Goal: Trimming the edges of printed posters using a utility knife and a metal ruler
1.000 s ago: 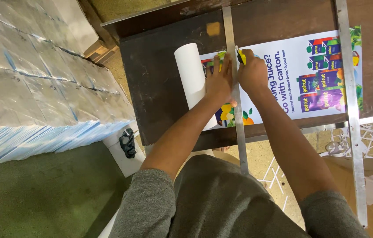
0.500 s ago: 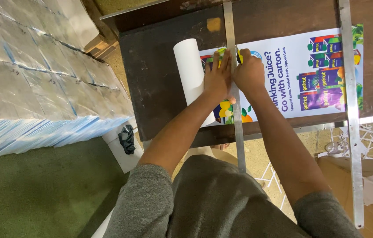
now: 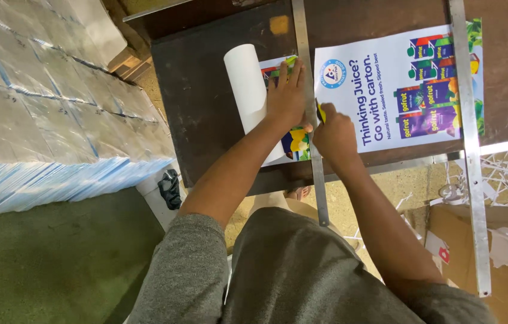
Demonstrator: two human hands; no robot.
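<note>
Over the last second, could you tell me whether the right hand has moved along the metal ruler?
Yes. The right hand with its yellow cutter has slid along the metal ruler toward the table's near edge.

Left hand [image 3: 287, 96] flat, fingers spread; right hand [image 3: 333, 129] fisted, both arms extended

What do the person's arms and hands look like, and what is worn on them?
Both arms are bare from the upper arm down. Grey short sleeves of a plain top cover only the shoulders and upper arms. The left hand and the right hand wear no gloves. No watch, ring or bracelet is visible.
</note>
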